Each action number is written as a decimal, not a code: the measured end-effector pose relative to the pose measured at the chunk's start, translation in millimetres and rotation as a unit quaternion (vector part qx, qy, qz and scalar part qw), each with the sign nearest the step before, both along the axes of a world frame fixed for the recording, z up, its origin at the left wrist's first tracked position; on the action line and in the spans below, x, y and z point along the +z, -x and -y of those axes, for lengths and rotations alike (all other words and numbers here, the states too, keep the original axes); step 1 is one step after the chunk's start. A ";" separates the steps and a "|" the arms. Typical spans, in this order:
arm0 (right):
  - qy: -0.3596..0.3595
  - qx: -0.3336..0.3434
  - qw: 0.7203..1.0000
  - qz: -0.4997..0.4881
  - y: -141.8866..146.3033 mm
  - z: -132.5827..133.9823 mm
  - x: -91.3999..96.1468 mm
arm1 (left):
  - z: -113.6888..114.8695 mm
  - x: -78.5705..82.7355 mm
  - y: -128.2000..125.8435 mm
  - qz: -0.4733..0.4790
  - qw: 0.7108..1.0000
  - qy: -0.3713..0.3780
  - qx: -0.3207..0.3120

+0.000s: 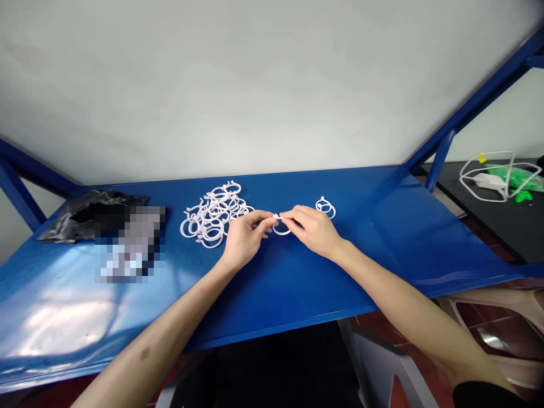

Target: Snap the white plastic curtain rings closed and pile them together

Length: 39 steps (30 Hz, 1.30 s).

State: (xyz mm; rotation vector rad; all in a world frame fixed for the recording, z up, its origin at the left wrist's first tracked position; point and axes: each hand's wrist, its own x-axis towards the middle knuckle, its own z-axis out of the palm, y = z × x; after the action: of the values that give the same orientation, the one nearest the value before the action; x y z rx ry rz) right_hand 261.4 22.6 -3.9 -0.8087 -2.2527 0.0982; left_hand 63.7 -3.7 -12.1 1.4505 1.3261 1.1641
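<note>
Above the middle of the blue table (289, 294), a white plastic ring (281, 231) is pinched between both hands. My left hand (247, 233) closes its thumb and fingers on the ring's small top fitting from the left. From the right, my right hand (312, 228) grips the same fitting, its fingertips close to the left ones. The ring's round lower part hangs below the fingers; the fingertips partly cover the fitting. Left of my left hand lies a loose pile of similar white rings (212, 218). Beyond my right hand, a few more white rings (326, 208) lie overlapping.
A black plastic bag (93, 207) and a pixelated flat object (138, 232) lie at the table's left. Blue frame bars (440, 160) rise at both ends. At right, a black surface (476, 221) carries a white cable (488, 198) and green plastic (516, 177).
</note>
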 end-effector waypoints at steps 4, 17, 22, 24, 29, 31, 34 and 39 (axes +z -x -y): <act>-0.043 0.001 0.997 0.064 0.5 1.1 -2.2 | 1.7 -5.6 -1.3 -0.016 1.000 -0.011 0.014; -0.003 -0.141 0.977 0.159 -7.8 -12.3 5.1 | -24.9 8.7 24.0 -0.313 0.919 -0.237 0.045; 0.040 -0.222 0.965 0.136 -47.0 -38.4 -1.0 | -53.4 13.0 52.4 -0.463 0.845 -0.224 0.145; 0.032 -0.240 0.960 0.138 -56.3 -45.6 -6.7 | -66.9 9.0 61.4 -0.485 0.838 -0.207 0.141; 0.015 -0.275 0.953 0.127 -52.9 -46.1 -9.2 | -90.4 0.5 71.9 -0.496 0.839 -0.178 0.132; 0.027 -0.275 0.953 0.127 -48.0 -43.0 -5.3 | -91.3 2.6 71.1 -0.494 0.839 -0.182 0.137; 0.039 -0.252 0.961 0.110 -41.4 -38.1 1.4 | -79.9 10.3 60.7 -0.496 0.833 -0.198 0.144; 0.097 -0.147 0.984 0.016 -23.1 -27.2 6.0 | -32.2 16.2 15.7 -0.492 0.817 -0.275 0.124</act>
State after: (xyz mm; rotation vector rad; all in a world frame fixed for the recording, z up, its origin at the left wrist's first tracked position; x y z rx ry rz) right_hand 284.5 49.8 2.1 -1.2458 -2.1495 0.1676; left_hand 48.0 28.5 4.1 2.5812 1.9996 1.0019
